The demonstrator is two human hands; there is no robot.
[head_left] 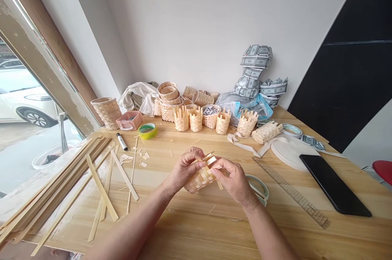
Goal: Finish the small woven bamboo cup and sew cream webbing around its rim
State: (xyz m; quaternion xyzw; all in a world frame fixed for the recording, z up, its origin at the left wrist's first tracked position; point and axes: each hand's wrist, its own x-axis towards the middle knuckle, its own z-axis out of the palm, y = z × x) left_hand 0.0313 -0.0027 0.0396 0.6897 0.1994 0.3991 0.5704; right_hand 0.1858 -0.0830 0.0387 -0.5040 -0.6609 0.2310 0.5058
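Note:
A small woven wood-strip basket (pixel 199 181) lies tilted on the table in front of me, its rim turned up and to the right. My left hand (pixel 190 166) is closed on the rim's left side, thumb and fingers pinching the upright strips. On the other side of the rim, my right hand (pixel 231 177) pinches a strip end between thumb and fingers. Loose strip ends stick out between the two hands. Part of the basket's opening is hidden by my fingers. Scissors with pale handles (pixel 260 190) lie partly behind my right hand.
Long wood strips (pixel 58 182) are piled at the left. A marker (pixel 121 141), green tape (pixel 147 131) and a pink box (pixel 130 120) stand beyond. Several woven baskets (pixel 196 119) line the back. At right lie a ruler (pixel 290 190), a white ribbon roll (pixel 289 153) and a black phone (pixel 333 184).

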